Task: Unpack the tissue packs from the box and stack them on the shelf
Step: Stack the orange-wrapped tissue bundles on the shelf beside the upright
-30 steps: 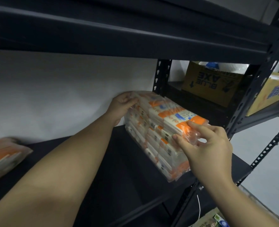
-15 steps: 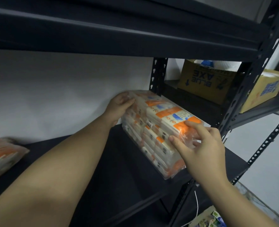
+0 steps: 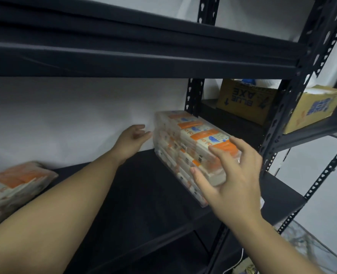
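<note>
Second tissue pack (image 3: 15,186) cut by left edge, right hand (image 3: 230,178) covering near pack end, box lettering blurred

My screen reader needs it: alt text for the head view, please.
A wrapped bundle of tissue packs stands on a dark shelf, right hand open at its near end, left hand open beside its far end. Another bundle lies far left.

One head-worn wide-angle camera gives the only view; it faces forward into the dark metal shelf (image 3: 136,196) from close range, level with the gap between two boards, the upper board filling the top of the frame; both bare forearms reach in from the bottom edge; the white wall closes the back; to the right the view runs past the perforated upright to a neighbouring rack.
</note>
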`<state>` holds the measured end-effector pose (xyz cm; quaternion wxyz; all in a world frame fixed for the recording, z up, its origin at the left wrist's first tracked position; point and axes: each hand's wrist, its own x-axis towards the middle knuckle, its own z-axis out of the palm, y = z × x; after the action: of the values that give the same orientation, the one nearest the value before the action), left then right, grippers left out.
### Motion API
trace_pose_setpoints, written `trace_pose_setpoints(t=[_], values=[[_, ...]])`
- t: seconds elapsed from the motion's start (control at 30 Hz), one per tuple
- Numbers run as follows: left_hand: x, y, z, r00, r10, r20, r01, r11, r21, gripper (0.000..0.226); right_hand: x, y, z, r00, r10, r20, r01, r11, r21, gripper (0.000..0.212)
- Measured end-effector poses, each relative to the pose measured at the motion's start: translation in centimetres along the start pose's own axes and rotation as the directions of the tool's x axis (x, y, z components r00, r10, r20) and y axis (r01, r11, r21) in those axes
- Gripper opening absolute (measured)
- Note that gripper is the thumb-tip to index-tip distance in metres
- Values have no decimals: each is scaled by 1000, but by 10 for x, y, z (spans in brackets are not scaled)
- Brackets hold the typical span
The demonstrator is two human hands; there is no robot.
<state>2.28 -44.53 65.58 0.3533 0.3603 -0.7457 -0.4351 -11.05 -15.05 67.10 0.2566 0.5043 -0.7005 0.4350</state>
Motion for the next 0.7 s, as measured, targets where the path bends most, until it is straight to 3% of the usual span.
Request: trace_pose_setpoints(t=[0.2,0.27,0.37,0.5,0.57,0.7], values=[[-66,-16,-67,999,-35,6,31,948,316,54,-22,-41,22,991,-19,134,0,991,135,52],[-86,-24,-95,999,-44,-27,52,884,465,56,-30,-50,32,978,-2,210,-31,988,151,54],[-112,-35,-135,991,-96,-98,137,701,700,68,-41,-62,48,934,3,356,-64,985,161,59],[-140,-61,-181,931,-296,-214,325,405,854,97,-55,-69,73,798,-25,603,-80,986,146,68],[-148,-88,-201,922,-317,-224,322,303,897,116,-61,-68,88,711,-7,703,-81,992,92,70],[-175,-83,-202,884,-320,-340,422,234,876,105,-72,-59,110,564,42,825,-44,999,-21,78]])
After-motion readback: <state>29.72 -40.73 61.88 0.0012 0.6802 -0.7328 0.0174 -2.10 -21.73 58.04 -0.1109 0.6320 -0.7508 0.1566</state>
